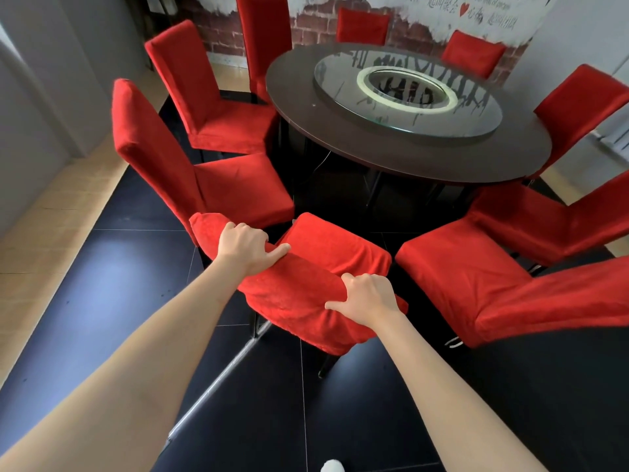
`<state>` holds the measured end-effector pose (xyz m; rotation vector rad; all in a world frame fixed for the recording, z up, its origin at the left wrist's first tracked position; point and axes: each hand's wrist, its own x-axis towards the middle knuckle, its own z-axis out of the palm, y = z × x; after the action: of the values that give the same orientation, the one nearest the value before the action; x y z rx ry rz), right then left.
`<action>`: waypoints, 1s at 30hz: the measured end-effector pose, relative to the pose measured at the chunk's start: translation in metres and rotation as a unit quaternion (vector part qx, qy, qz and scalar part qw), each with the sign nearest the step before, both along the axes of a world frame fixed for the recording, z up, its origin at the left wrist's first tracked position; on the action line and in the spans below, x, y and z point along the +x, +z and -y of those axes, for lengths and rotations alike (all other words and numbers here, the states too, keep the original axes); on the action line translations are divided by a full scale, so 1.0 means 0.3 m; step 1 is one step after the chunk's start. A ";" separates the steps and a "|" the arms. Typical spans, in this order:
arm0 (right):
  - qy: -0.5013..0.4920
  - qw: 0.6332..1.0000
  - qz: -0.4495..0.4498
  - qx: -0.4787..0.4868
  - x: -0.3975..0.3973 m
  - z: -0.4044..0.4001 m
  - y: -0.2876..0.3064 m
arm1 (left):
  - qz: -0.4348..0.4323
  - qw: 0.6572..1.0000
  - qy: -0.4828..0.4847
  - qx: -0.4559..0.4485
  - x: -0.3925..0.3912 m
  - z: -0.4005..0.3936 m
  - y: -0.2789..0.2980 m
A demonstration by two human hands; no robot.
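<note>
The left hand (243, 248) and right hand (367, 298) grip the top of a red-covered chair (296, 298), fingers (245, 229) curled over the cloth. The chair stands on glossy black floor tiles (119, 284), near a round dark worktop (340, 137) bearing a glass turntable (476, 120), among other red chairs (231, 189). A brick-pattern wall (316, 18) lies behind.

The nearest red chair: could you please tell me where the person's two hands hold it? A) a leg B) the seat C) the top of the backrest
C: the left hand and right hand both curl over the backrest top of the red chair.
</note>
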<state>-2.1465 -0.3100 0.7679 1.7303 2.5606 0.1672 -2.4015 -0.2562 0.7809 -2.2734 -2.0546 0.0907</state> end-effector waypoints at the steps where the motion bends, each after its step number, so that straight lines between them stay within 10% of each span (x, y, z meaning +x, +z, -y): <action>1: 0.001 1.000 -0.002 0.000 0.002 -0.003 0.004 | 0.001 1.000 0.000 0.001 0.002 -0.003 0.001; 30: -0.081 0.996 -0.041 -0.018 0.227 0.058 -0.015 | 0.047 0.995 -0.083 0.013 0.143 0.118 -0.062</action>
<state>-2.0783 -0.3275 0.7632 1.9593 2.4457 0.0460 -2.3584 -0.2916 0.7623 -2.4650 -1.8869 -0.0517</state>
